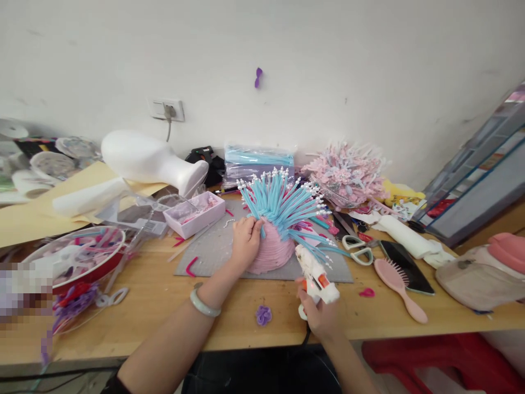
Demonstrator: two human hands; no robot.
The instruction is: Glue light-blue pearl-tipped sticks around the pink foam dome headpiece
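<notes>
A pink dome-shaped headpiece [271, 253] with many blue pearl-tipped stems [283, 200] fanning upward sits on a grey cutting mat [213, 254]. My left hand [245, 241] presses against its left side, fingers curled around the base of the blue stems. My right hand [322, 317] grips a white hot glue gun [315, 273], whose nozzle points up toward the right side of the pink dome. A pale green bangle [204, 305] is on my left wrist.
A white foam mannequin head [151, 160] lies on its side at the back left. A pink box [196, 213], a clear bowl of scraps [77, 257], scissors [357, 249], a pink hairbrush [400, 284], a pink flower piece [348, 172] and a small purple knot [263, 314] surround the mat.
</notes>
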